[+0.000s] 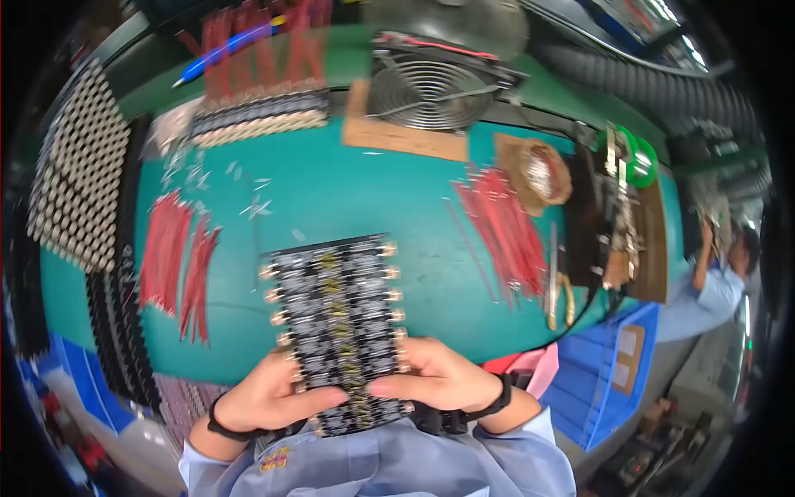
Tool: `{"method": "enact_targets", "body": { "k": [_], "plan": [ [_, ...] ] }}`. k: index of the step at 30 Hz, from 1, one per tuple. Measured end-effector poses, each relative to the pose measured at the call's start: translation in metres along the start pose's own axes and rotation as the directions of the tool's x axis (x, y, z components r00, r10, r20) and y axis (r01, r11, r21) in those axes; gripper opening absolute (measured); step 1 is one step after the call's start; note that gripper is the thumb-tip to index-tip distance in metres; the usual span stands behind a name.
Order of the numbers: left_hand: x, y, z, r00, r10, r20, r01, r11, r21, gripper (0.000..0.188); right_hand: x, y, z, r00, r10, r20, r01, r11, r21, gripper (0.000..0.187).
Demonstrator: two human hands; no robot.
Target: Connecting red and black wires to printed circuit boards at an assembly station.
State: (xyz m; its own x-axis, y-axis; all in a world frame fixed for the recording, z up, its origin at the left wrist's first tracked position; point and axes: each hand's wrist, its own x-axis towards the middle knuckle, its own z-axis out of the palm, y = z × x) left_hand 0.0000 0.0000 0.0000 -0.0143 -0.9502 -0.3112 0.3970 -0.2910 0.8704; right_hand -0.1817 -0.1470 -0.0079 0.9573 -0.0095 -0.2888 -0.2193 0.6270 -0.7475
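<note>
Between my two hands is a black circuit board panel (331, 306) with rows of dark parts, a yellowish strip down its middle and brass-coloured connectors along both long sides. My left hand (277, 393) is closed on its lower left edge, thumb lying over the face. On the lower right edge my right hand (435, 373) grips the same way, its thumb pointing toward the middle. The panel is held above the green mat near my body, and its near end almost meets my shirt. Fingers beneath the panel are hidden.
Red wire bundles lie left (170, 253) and right (505, 224) on the green mat (373, 186). A fan (431, 93) stands at the back, a solder spool (542, 170) back right. Stacked connector panels (83, 170) stand left, a blue bin (596, 381) right. A person (712, 282) sits far right.
</note>
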Motion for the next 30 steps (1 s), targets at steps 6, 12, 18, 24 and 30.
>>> {"method": "enact_targets", "body": {
  "k": [6, 12, 18, 24, 30],
  "plan": [
    [0.013, 0.01, -0.03, 0.99, -0.037, 0.139, 0.023, 0.994, 0.103, 0.04, 0.022, 0.008, 0.002, 0.982, -0.111, -0.155, 0.125, 0.988, 0.087, 0.029],
    [0.015, 0.0, -0.022, 0.983, 0.034, 0.178, -0.047, 0.997, 0.069, 0.034, 0.013, 0.001, 0.002, 0.984, -0.034, -0.177, 0.065, 0.983, 0.17, 0.025],
    [0.02, -0.015, -0.025, 0.953, 0.098, 0.287, -0.043, 0.981, -0.192, 0.034, 0.009, 0.016, -0.011, 0.995, 0.009, -0.096, 0.014, 0.971, 0.239, 0.027],
    [0.022, 0.011, -0.018, 0.968, 0.042, 0.246, -0.009, 0.991, -0.133, 0.024, 0.006, 0.004, -0.008, 0.98, -0.039, -0.197, 0.057, 0.995, 0.087, 0.03],
    [0.019, 0.011, -0.027, 0.982, -0.143, -0.127, 0.113, 0.969, -0.221, 0.03, -0.034, 0.004, -0.019, 0.808, -0.195, -0.555, 0.267, 0.962, 0.051, 0.038]
  ]
}}
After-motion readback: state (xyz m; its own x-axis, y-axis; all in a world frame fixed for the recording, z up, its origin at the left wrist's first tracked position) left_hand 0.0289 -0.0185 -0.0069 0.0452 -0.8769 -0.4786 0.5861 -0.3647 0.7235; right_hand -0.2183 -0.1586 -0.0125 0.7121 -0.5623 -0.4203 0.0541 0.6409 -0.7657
